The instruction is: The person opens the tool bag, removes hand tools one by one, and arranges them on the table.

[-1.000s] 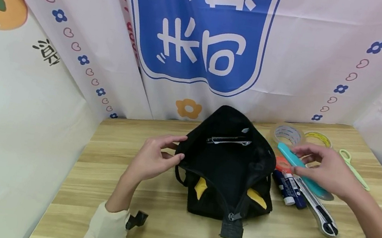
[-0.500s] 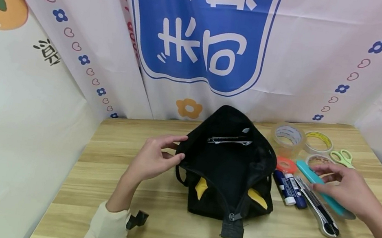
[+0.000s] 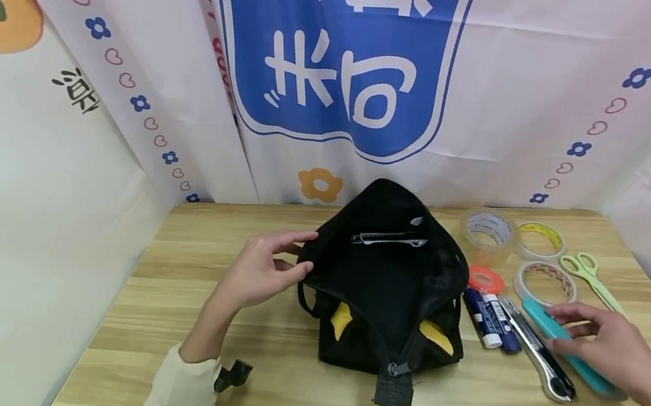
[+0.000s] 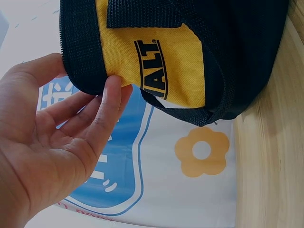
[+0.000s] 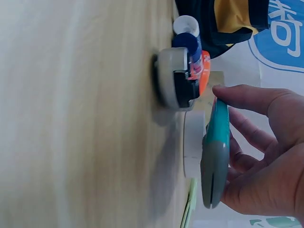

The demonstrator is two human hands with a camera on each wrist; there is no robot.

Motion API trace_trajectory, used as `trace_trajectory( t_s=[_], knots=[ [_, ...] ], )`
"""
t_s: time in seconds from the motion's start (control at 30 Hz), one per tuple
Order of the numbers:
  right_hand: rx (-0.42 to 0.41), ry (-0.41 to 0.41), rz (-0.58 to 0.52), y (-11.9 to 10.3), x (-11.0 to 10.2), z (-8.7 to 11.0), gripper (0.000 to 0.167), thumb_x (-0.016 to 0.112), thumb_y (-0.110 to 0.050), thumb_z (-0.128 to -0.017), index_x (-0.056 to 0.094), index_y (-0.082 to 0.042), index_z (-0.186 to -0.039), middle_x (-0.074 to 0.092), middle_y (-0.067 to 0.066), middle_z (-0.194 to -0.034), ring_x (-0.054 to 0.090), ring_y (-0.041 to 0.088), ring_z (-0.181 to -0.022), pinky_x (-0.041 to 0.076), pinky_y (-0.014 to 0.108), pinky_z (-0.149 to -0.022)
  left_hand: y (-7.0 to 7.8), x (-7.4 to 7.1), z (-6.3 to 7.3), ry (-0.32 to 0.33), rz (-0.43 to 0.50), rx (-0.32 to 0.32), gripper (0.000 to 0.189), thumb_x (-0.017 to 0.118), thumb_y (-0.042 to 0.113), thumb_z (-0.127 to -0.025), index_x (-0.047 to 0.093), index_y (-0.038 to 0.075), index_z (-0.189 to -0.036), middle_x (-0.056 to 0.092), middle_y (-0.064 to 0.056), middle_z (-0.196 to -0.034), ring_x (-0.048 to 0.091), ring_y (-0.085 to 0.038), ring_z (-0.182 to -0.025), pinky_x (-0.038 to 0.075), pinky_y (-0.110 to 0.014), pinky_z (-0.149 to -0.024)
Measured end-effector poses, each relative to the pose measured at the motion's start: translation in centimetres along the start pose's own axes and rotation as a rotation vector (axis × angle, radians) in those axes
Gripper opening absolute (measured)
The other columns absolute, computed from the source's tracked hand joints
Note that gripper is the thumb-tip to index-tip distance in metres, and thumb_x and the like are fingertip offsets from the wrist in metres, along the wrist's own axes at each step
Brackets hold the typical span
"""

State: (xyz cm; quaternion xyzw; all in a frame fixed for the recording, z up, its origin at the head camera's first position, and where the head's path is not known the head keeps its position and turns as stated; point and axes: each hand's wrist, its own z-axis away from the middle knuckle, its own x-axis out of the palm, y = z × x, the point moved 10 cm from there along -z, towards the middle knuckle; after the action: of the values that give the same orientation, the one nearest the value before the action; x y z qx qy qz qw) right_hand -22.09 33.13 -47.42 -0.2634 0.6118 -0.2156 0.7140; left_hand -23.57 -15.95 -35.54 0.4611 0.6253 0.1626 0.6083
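Note:
A black tool bag (image 3: 365, 272) with yellow panels stands unzipped on the table, its mouth wide. My left hand (image 3: 258, 274) pinches the left rim between thumb and fingers, beside the zipper in the left wrist view. Inside the bag lies a utility knife (image 3: 389, 240). My right hand (image 3: 613, 348) holds a long teal tool (image 3: 547, 326) with a grey slotted end (image 5: 214, 175), thumb on one side and fingers on the other. The tool is right of a silver-and-black utility knife (image 3: 539, 358). Two navy tubes with white labels (image 3: 485, 318) lie between that knife and the bag.
Around the held tool lie an orange ring (image 3: 496, 285), a wide clear tape roll (image 3: 510, 243), a yellow-lined tape roll (image 3: 542, 229) and another tape roll (image 3: 520, 283). Light green scissors (image 3: 605, 294) rest at the right. Printed cloth walls (image 3: 502, 117) border the wooden table (image 3: 284, 393).
My right hand has moved right and nearer to me with the teal tool, farther from the bag, uncovering a tape roll and the scissors. The left hand stays at the rim.

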Motion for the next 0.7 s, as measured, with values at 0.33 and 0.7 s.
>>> trace_trajectory(
  t_s=[0.33, 0.7],
  knots=[
    [0.011, -0.021, 0.032, 1.1, 0.2, 0.2, 0.062, 0.091, -0.024, -0.086, 0.068, 0.005, -0.135, 0.074, 0.027, -0.124, 0.061, -0.008, -0.086, 0.053, 0.018, -0.068, -0.1, -0.2, 0.1, 0.003, -0.003, -0.008, 0.048, 0.076, 0.005, -0.097, 0.068, 0.006, -0.144, 0.067, -0.015, -0.148, 0.073, -0.033, -0.122, 0.067, -0.026, -0.083],
    [-0.010, -0.017, 0.000, 0.7, 0.3, 0.1, 0.055, 0.087, -0.020, -0.091, 0.067, 0.007, -0.134, 0.074, 0.026, -0.122, 0.059, -0.014, -0.084, 0.057, 0.016, -0.070, 0.0, -0.2, 0.1, 0.003, -0.001, 0.003, 0.048, 0.076, 0.006, -0.097, 0.068, 0.007, -0.145, 0.067, -0.015, -0.148, 0.073, -0.033, -0.122, 0.067, -0.026, -0.083]
  ],
)
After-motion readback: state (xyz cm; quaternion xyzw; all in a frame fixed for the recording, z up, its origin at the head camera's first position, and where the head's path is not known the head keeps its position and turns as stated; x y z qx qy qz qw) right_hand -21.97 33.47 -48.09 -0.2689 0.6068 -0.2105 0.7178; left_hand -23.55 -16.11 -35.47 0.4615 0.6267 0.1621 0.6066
